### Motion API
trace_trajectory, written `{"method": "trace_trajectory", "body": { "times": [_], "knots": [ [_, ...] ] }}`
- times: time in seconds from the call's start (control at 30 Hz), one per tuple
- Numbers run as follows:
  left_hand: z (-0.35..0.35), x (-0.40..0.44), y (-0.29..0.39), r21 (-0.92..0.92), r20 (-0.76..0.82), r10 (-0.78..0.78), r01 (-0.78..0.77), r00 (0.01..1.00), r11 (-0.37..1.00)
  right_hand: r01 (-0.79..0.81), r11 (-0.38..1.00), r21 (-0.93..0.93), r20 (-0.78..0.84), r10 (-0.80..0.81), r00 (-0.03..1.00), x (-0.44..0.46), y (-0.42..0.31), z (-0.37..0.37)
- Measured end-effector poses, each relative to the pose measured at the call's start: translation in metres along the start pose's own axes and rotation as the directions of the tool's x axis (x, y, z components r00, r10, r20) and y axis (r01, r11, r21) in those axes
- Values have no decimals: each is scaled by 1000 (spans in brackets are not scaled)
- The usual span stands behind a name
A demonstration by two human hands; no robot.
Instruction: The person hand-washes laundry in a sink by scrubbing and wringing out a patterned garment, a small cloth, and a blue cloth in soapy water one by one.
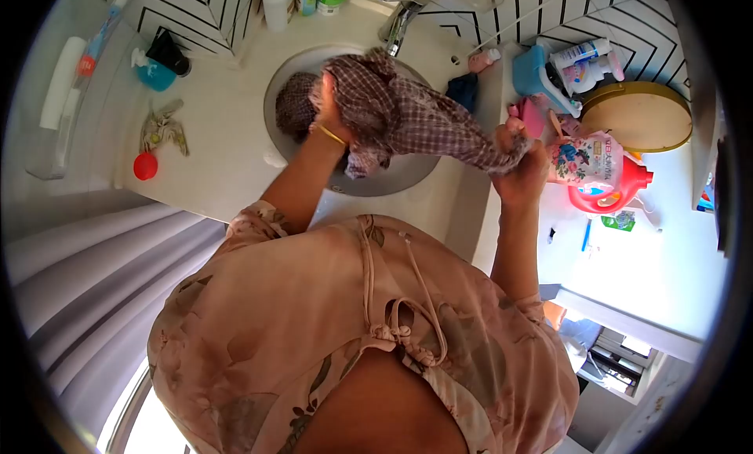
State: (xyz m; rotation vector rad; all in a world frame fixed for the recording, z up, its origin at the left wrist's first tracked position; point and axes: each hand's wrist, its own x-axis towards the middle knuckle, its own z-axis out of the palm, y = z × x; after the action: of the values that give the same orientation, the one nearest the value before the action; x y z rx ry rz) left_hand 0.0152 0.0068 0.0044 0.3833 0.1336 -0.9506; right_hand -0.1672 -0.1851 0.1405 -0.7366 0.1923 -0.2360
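Observation:
A brown checked cloth (435,123), bunched and creased, stretches across the round metal sink (404,185). Its kind of garment, if it is one, cannot be made out. My right hand (523,173) is closed round its narrow gathered end, to the right of the basin. Over the sink, my left hand (336,118) grips the bulky part, with some fingers hidden by the folds. Another dark checked bunch (296,107) hangs down inside the basin on the left; whether it joins the same cloth is unclear.
Behind the sink stands a metal faucet (401,24), with several bottles (278,5) to its left. At right are a blue basket (541,77), a round tan lid (639,115) and a red detergent bottle (620,189). A blue pump bottle (153,71) stands left.

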Motion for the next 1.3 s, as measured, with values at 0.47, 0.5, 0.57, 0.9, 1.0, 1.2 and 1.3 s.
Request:
{"method": "trace_trajectory", "body": {
  "times": [0.47, 0.5, 0.57, 0.9, 1.0, 1.2, 1.3],
  "knots": [
    [-39, -16, -3, 139, -16, -108, 109, 994, 984, -167, 984, -55, -595, 102, 797, 46, 66, -125],
    [-40, -8, -25, 113, -114, -124, 137, 986, 984, -189, 977, -100, -650, 80, 756, 52, 87, -140],
    [-61, 10, -64, 102, -275, -192, 227, 942, 968, -345, 871, -349, -734, -26, 679, 56, 123, -153],
    [-202, 83, -120, 431, -786, -78, 634, 613, 643, -418, -653, -632, -552, 0, 834, 84, 235, -167],
    [-165, 99, -101, 436, -827, -42, 688, 560, 580, -381, -618, -688, -539, 83, 838, 106, 305, -280],
    [-182, 103, -86, 350, -510, -177, 392, 842, 851, -646, 89, -758, -596, 307, 742, 131, 294, -340],
    [-142, 85, -67, 18, -273, -199, 212, 941, 977, -379, 199, -904, -409, -135, 903, 105, 220, -181]
  ]
}}
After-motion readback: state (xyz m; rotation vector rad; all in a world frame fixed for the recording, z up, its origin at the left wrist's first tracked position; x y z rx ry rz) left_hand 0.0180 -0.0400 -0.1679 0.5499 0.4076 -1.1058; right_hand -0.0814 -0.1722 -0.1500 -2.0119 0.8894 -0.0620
